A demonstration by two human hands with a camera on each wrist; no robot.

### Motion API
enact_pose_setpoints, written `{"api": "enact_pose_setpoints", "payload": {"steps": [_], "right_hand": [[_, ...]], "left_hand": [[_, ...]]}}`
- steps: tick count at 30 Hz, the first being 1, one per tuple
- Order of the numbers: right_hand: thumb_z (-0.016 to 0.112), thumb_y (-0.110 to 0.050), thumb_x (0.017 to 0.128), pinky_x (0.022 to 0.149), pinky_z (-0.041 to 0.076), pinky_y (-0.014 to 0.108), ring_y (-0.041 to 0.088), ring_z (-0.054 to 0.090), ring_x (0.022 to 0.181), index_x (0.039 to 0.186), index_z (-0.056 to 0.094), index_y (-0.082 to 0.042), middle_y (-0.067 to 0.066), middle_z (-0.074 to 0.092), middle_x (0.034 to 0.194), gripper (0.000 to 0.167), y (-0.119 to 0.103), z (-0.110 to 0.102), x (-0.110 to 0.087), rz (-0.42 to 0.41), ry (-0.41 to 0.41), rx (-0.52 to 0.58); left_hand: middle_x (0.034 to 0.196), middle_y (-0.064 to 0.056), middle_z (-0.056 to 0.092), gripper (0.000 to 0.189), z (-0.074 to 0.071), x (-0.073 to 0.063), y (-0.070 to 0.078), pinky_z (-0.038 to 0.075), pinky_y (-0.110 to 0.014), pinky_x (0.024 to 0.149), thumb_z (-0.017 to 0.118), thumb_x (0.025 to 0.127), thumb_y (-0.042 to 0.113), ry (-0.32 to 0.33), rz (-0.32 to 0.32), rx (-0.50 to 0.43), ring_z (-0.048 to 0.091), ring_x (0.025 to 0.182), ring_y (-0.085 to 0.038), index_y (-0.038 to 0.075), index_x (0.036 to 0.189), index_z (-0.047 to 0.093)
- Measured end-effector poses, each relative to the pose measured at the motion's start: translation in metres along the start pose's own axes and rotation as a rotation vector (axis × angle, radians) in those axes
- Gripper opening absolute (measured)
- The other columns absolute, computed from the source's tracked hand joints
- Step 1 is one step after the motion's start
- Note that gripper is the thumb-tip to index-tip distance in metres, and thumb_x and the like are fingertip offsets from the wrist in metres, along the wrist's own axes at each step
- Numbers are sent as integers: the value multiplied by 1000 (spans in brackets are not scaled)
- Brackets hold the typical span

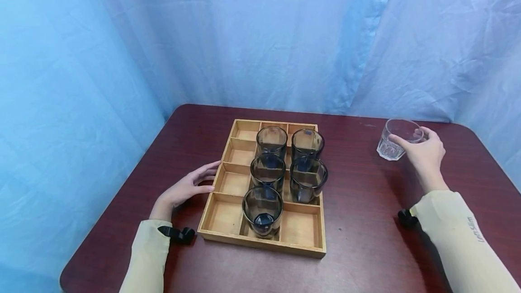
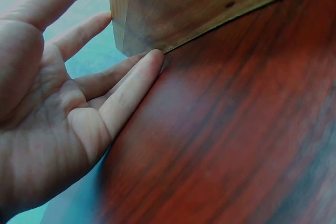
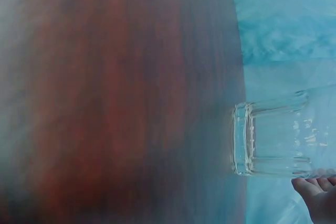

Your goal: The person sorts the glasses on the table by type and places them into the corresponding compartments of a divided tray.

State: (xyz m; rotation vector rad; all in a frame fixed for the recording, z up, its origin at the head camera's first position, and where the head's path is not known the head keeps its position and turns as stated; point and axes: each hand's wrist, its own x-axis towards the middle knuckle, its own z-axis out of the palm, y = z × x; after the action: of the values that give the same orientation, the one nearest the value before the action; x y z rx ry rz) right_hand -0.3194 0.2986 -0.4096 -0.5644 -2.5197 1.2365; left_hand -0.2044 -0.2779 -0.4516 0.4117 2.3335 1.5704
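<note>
My right hand [image 1: 425, 153] holds a clear glass tumbler [image 1: 391, 146] by its upper part, thumb on the near side and fingers around the far side. In the right wrist view the tumbler [image 3: 278, 135] shows its thick base, with the fingertips low at its side. At the left side of a wooden compartment tray [image 1: 260, 244], my left hand [image 1: 185, 189] has its fingers extended, the tips touching the outer wall. The left wrist view shows those fingertips against the tray's wooden side [image 2: 173, 11] near the tabletop.
Several dark tinted glasses stand upright in the tray's middle and right columns; one dark glass [image 1: 262, 211] is in the front middle compartment. The left column's compartments hold no glasses. Blue curtains [image 1: 252, 35] hang close behind the dark red wooden table [image 1: 358, 238].
</note>
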Motion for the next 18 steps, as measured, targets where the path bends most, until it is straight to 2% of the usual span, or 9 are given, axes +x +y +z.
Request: {"api": "enact_pose_setpoints", "payload": {"steps": [5,11,12,14,15,18], "right_hand": [[79,-54,72,116,20,46,29,42,126,133,51,-4,-8,51,104,83,1,-4,-9,-67,17,-21],[80,-54,71,115,27,40,23,48,130,138,52,-11,-13,57,106,85,-3,-7,-20,-48,6,-26],[80,-54,70,114,29,37,17,50,128,139,51,-13,-16,57,104,85,-5,-8,-22,-43,2,-29],[81,-54,70,111,33,32,15,52,128,140,51,-16,-19,58,105,85,-9,-9,-27,-54,-4,-41],[81,-53,71,107,35,27,13,53,126,140,51,-16,-22,58,103,84,-11,-10,-30,-66,-7,-45],[82,-50,71,91,38,14,-2,56,114,141,51,-17,-26,58,101,83,-16,-13,-39,-113,-22,-33]], "left_hand": [[151,-18,39,71,-1,0,-1,31,-60,110,66,93,18,0,0,-4,41,135,-39,23,153,29],[151,-17,39,71,-1,1,-3,32,-58,109,66,92,19,-2,2,-7,41,135,-38,23,153,29],[151,-18,39,71,-1,1,-3,32,-58,109,66,92,19,-2,2,-8,41,135,-39,23,153,29],[151,-18,39,72,-1,1,-3,32,-59,109,66,92,19,-3,3,-12,41,135,-39,23,153,29],[151,-18,39,72,-1,1,-3,32,-59,109,66,92,19,-4,5,-13,41,135,-39,22,153,29],[151,-18,39,71,-1,1,-2,31,-59,109,66,92,18,-3,6,-11,41,135,-39,23,153,29]]}}
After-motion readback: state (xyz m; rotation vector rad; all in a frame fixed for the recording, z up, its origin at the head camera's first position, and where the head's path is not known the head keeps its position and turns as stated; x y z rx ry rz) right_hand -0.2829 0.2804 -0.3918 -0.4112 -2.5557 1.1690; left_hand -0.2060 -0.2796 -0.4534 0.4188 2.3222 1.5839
